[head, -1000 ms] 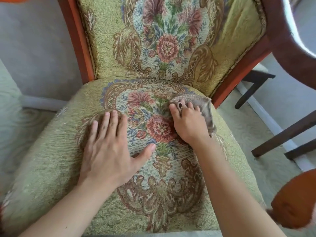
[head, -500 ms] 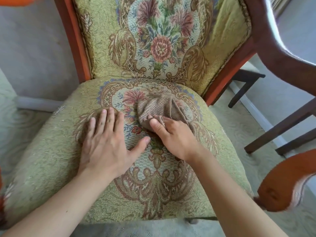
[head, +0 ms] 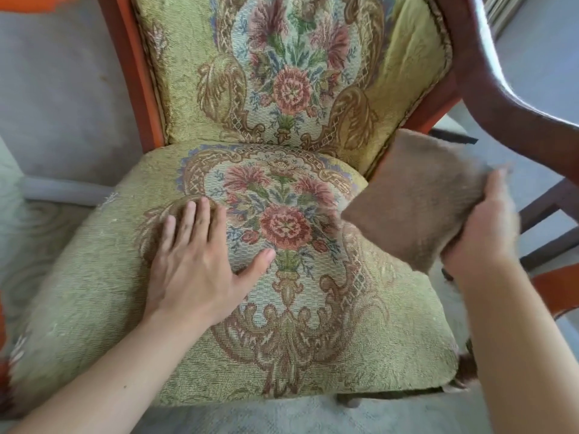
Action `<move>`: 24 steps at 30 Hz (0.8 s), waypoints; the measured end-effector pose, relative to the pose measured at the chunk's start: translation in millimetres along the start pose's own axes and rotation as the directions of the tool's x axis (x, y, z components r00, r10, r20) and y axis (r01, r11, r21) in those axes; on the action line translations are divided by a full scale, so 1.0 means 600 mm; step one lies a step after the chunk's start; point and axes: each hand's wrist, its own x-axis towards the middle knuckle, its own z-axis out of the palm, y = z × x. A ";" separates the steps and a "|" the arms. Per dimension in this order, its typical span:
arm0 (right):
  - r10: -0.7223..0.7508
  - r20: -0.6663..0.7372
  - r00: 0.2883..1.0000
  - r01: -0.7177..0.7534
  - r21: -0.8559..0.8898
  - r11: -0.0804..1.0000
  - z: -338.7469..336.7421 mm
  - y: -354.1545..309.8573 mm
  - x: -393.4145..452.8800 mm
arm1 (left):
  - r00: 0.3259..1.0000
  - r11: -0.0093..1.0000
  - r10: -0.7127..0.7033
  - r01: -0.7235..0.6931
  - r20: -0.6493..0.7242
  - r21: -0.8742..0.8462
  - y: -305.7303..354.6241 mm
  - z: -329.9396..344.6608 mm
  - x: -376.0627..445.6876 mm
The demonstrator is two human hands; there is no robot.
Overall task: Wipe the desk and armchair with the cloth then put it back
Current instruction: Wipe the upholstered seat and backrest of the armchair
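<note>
Brown cloth [head: 416,198], pressed to the seat [head: 94,292] a moment ago, is now lifted clear in the right grip [head: 482,233]; left grip [head: 200,255] is spread flat. Seat wiping is judged finished.

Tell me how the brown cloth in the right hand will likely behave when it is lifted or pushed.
The brown cloth is probably floppy: it drapes and bends from the right hand. It seems light, since one hand pinches it at an edge. Its fuzzy surface would likely drag, not slide, on the woven seat.
</note>
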 end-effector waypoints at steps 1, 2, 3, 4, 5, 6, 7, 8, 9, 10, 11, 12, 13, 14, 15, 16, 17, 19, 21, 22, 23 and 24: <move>-0.067 -0.033 0.997 0.066 -0.031 0.997 -0.002 -0.003 0.008 | 1.000 1.000 0.000 0.000 -0.003 -0.004 0.000 0.000 0.000; -0.145 -0.033 0.989 0.139 -0.145 0.980 0.000 -0.004 0.009 | 1.000 1.000 -0.001 0.001 -0.005 -0.006 0.000 0.001 0.000; -0.238 0.025 0.971 0.233 -0.332 0.914 0.004 0.002 0.008 | 1.000 1.000 -0.002 0.001 -0.006 -0.007 0.000 0.000 0.000; -0.298 0.131 0.946 0.321 -0.530 0.785 0.010 0.017 0.006 | 1.000 1.000 -0.001 0.001 -0.007 -0.008 0.000 0.000 0.000; -0.300 0.250 0.920 0.388 -0.671 0.632 0.022 0.040 0.002 | 1.000 1.000 0.000 0.000 -0.007 -0.010 0.000 0.000 0.000; -0.234 0.356 0.905 0.426 -0.746 0.512 0.035 0.068 -0.001 | 1.000 1.000 0.000 0.000 -0.008 -0.013 -0.001 0.000 0.001; -0.114 0.429 0.896 0.435 -0.799 0.414 0.049 0.098 -0.005 | 1.000 1.000 0.000 -0.001 -0.009 -0.015 -0.001 0.001 0.001; 0.018 0.482 0.876 0.454 -0.837 0.305 0.064 0.127 -0.011 | 1.000 1.000 0.000 0.000 -0.009 -0.017 -0.001 0.001 0.001; 0.117 0.543 0.832 0.518 -0.835 0.187 0.075 0.156 -0.011 | 1.000 1.000 -0.001 0.001 -0.011 -0.019 -0.001 0.001 0.001; 0.167 0.604 0.780 0.596 -0.797 0.097 0.088 0.176 -0.015 | 1.000 1.000 -0.003 0.002 -0.013 -0.018 0.000 0.001 0.001; 0.178 0.660 0.730 0.660 -0.748 0.068 0.099 0.188 -0.013 | 1.000 1.000 -0.005 0.005 -0.014 -0.016 0.000 0.001 0.002; 0.182 0.699 0.691 0.699 -0.711 0.075 0.110 0.195 -0.014 | 1.000 1.000 -0.007 0.007 -0.012 -0.013 0.001 0.001 0.002; 0.177 0.721 0.670 0.718 -0.689 0.092 0.119 0.201 -0.013 | 1.000 1.000 -0.007 0.007 -0.011 -0.009 0.001 0.001 0.003; 0.177 0.740 0.649 0.736 -0.670 0.103 0.129 0.204 -0.014 | 1.000 1.000 -0.005 0.005 -0.014 -0.006 0.002 0.001 0.003; 0.182 0.758 0.626 0.754 -0.648 0.109 0.143 0.208 -0.020 | 1.000 1.000 -0.005 0.005 -0.019 -0.004 0.002 0.001 0.004; 0.195 0.777 0.599 0.772 -0.624 0.118 0.160 0.213 -0.029 | 1.000 1.000 -0.005 0.005 -0.024 0.000 0.002 0.001 0.004; 0.209 0.800 0.563 0.794 -0.593 0.132 0.177 0.214 -0.041 | 1.000 1.000 -0.004 0.004 -0.029 0.005 0.002 0.001 0.004; 0.234 0.841 0.488 0.833 -0.529 0.162 0.203 0.217 -0.061 | 0.999 1.000 -0.004 0.005 -0.044 0.021 0.003 0.000 0.002; 0.259 0.838 0.481 0.814 -0.536 0.224 0.218 0.214 -0.071 | 0.998 1.000 -0.010 0.012 -0.059 0.028 0.005 -0.002 -0.001; 0.272 0.816 0.511 0.770 -0.575 0.278 0.224 0.211 -0.075 | 0.998 1.000 -0.017 0.018 -0.058 0.018 0.005 -0.003 -0.002; 0.289 0.784 0.549 0.701 -0.621 0.352 0.228 0.207 -0.081 | 0.998 1.000 -0.025 0.026 -0.051 0.002 0.005 -0.006 -0.003; 0.305 0.758 0.576 0.621 -0.649 0.440 0.230 0.204 -0.088 | 0.998 0.999 -0.034 0.033 -0.048 -0.014 0.005 -0.009 -0.005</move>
